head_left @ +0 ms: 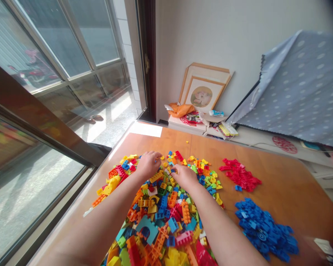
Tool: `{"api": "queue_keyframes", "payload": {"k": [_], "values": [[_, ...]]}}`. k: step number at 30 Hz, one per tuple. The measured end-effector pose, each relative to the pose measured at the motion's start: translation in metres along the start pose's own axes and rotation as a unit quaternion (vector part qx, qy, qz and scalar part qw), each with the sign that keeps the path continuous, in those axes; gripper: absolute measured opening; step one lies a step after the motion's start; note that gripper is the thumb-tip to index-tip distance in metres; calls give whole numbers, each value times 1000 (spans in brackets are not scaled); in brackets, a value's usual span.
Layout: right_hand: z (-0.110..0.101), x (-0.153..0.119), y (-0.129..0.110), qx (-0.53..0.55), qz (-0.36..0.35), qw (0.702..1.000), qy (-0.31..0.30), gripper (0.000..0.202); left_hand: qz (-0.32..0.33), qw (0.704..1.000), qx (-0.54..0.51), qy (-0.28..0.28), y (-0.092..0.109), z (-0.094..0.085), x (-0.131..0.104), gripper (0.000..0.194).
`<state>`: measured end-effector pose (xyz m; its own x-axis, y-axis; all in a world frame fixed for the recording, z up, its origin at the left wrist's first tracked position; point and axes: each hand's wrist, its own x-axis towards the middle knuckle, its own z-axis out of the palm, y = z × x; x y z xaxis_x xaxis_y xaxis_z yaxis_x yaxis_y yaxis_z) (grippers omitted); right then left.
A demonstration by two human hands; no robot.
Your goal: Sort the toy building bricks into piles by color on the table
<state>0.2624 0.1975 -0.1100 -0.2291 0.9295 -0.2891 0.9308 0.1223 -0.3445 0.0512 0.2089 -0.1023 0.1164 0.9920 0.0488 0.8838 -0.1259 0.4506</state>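
Note:
A large heap of mixed coloured building bricks (163, 203) covers the near middle of the wooden table. My left hand (150, 163) is at the far left part of the heap, fingers bent beside small yellow pieces; what it holds, if anything, is too small to tell. Close by on the right, my right hand (184, 176) reaches into the heap with its fingertips pressed among small bricks, and its grasp cannot be made out. To the right lie a pile of red bricks (242, 174) and, nearer, a pile of blue bricks (265, 229). One blue brick (238, 188) sits between those piles.
A white sheet (145, 129) lies at the table's far left corner. One small yellow piece (187, 142) is near the far edge. Beyond stand a low cabinet with an orange bag (180, 109) and framed pictures (201, 94). A window borders the left side; a dotted cloth hangs right.

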Motion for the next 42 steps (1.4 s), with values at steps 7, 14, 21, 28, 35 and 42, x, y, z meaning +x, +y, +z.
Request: {"api": "queue_keyframes", "payload": {"k": [7, 14, 21, 28, 35, 42], "values": [[-16, -12, 28, 86, 47, 995, 28, 26, -11, 996, 79, -30, -11, 14, 32, 29], [-23, -56, 60, 20, 69, 997, 3, 18, -10, 995, 93, -32, -4, 16, 35, 32], [-10, -76, 50, -46, -3, 999, -24, 25, 26, 998, -50, -35, 36, 20, 7, 25], [-9, -76, 49, -21, 5, 1000, -6, 17, -42, 940, -305, -147, 71, 36, -13, 25], [3, -86, 61, 386, 55, 911, 132, 31, -190, 752, -601, -193, 102, 46, -28, 32], [12, -97, 67, 495, 62, 847, 184, 30, -217, 710, -638, -205, 141, 67, -39, 28]]}}
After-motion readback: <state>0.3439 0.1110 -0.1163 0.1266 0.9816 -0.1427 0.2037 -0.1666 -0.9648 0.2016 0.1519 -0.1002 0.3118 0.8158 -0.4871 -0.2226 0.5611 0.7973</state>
